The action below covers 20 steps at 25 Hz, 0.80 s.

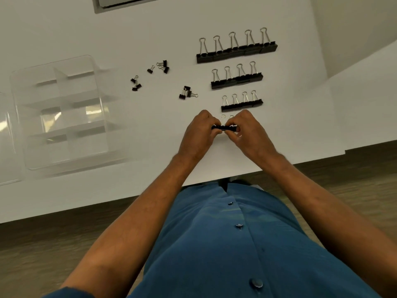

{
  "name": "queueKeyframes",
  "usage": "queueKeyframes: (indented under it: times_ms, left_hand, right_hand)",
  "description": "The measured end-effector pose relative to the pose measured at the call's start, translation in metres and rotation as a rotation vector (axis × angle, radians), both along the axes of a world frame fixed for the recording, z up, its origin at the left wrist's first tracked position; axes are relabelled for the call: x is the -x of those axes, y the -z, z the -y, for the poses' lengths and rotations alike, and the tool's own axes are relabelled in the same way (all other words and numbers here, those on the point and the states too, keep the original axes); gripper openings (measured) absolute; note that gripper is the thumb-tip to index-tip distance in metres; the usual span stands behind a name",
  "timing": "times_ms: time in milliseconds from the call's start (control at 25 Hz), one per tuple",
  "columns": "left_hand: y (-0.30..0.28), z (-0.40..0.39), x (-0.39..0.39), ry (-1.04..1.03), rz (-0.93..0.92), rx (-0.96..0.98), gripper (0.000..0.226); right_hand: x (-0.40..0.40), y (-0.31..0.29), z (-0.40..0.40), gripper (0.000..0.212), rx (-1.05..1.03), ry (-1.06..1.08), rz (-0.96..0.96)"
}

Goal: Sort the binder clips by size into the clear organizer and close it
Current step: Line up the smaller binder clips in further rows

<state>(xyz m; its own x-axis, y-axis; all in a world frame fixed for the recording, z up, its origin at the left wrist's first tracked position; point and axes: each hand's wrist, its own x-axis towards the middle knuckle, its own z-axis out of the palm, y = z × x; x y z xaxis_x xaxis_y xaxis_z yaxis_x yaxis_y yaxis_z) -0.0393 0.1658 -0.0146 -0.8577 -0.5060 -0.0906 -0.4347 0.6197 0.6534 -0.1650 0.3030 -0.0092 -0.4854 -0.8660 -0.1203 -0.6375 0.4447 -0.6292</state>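
Black binder clips stand in three rows on the white table: the largest row (236,51) at the back, a medium row (236,79) in front of it, a smaller row (241,104) nearer me. My left hand (198,134) and my right hand (250,134) pinch the two ends of a short row of small clips (224,127) just in front of those rows. Tiny loose clips lie scattered at centre (185,92), (164,66), (135,83). The clear organizer (62,112) sits open at the left with its compartments bare.
The organizer's clear lid (6,134) lies flat at the far left edge. A grey panel (129,2) sits at the back of the table. The table's front edge (107,204) runs just before my blue shirt, with wood floor below.
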Motion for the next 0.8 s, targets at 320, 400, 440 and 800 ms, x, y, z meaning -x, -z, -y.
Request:
queueKeyframes:
  times_ms: [320,400,440,800]
  left_hand:
    - [0.003,-0.067,0.085,0.038,-0.004,0.006,0.019]
    - [0.009,-0.074,0.095,0.026,0.005,0.009,0.019]
    - [0.012,-0.076,0.098,0.022,0.014,0.012,0.019]
    - [0.036,-0.082,0.102,0.008,0.112,0.122,0.017]
  right_hand:
    - [0.078,0.0,-0.066,0.022,-0.063,0.059,0.013]
    - [0.093,0.005,-0.07,0.022,-0.089,0.042,0.011]
    - [0.098,0.009,-0.071,0.022,-0.104,0.035,0.014]
    - [0.112,0.034,-0.065,0.018,-0.09,-0.091,0.034]
